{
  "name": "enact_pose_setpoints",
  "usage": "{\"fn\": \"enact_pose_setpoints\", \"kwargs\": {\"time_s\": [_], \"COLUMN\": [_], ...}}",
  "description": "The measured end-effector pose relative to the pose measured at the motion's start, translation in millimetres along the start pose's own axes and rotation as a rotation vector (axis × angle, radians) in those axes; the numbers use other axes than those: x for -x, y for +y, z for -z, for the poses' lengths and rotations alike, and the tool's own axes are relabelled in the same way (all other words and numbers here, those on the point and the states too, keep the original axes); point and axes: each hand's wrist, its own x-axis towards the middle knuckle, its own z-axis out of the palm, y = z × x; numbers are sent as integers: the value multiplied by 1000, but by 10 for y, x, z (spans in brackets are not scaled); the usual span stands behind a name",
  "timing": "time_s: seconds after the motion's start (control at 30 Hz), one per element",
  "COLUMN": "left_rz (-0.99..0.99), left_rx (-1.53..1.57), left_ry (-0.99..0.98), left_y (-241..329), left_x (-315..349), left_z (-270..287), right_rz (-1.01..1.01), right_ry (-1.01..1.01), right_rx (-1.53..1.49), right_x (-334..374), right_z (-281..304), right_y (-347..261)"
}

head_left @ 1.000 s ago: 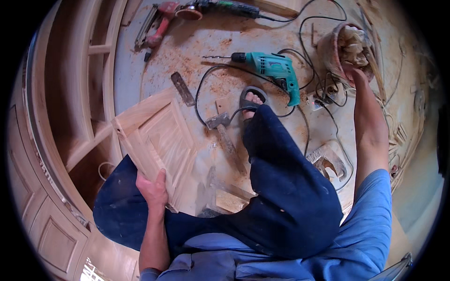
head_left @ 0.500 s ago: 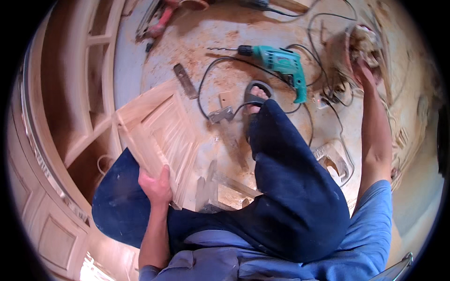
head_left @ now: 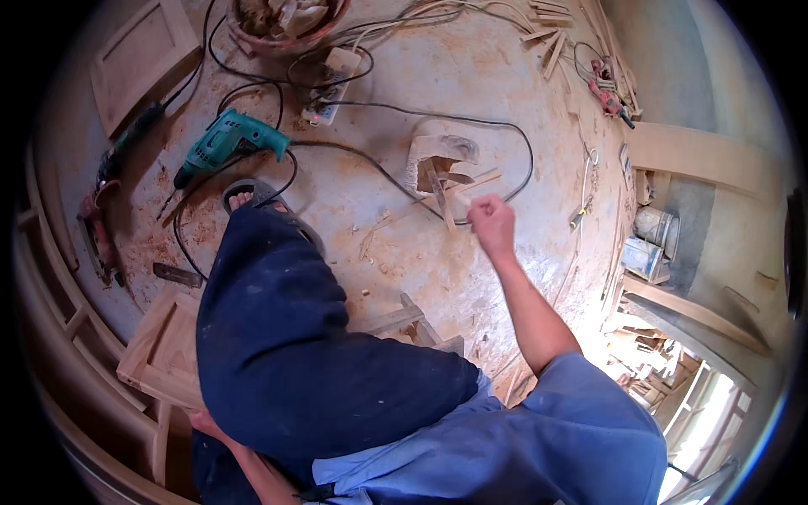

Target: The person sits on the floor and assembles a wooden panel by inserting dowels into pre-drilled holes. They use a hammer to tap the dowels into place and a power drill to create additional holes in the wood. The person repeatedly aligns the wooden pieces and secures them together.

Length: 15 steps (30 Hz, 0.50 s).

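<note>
My left hand (head_left: 204,423), partly hidden by my leg, grips the near edge of a pale wooden cabinet door (head_left: 168,341) with a raised panel. The door lies tilted beside my knee at the lower left. My right hand (head_left: 492,225) is reached out over the floor, its fingers closed. Whatever they hold, if anything, is too small to make out. Just beyond it stands a cut-open whitish plastic container (head_left: 421,151), with thin sticks (head_left: 440,189) poking out of it.
A green corded drill (head_left: 231,141) lies by my sandalled foot. Beyond are a power strip (head_left: 335,84), a tub of scraps (head_left: 282,38) and another wooden door (head_left: 145,63). A grinder (head_left: 126,147) lies farther left. Black cable (head_left: 404,109) loops across the dusty floor.
My view has turned right. My right hand has left the tub of scraps and come near the cut-open container. The cabinet door has sunk lower beside my knee, still in my left hand.
</note>
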Motion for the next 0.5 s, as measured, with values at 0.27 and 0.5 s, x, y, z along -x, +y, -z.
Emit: {"fn": "enact_pose_setpoints", "kwargs": {"time_s": [0.27, 0.5], "left_rz": [-15, 12], "left_rx": [-21, -38], "left_ry": [48, 86], "left_y": [40, 12], "left_x": [-22, -39], "left_z": [-82, -51], "right_rz": [228, 179], "right_ry": [42, -133], "right_rx": [514, 627], "right_x": [-736, -1031], "right_z": [-982, -1171], "right_y": [600, 692]}}
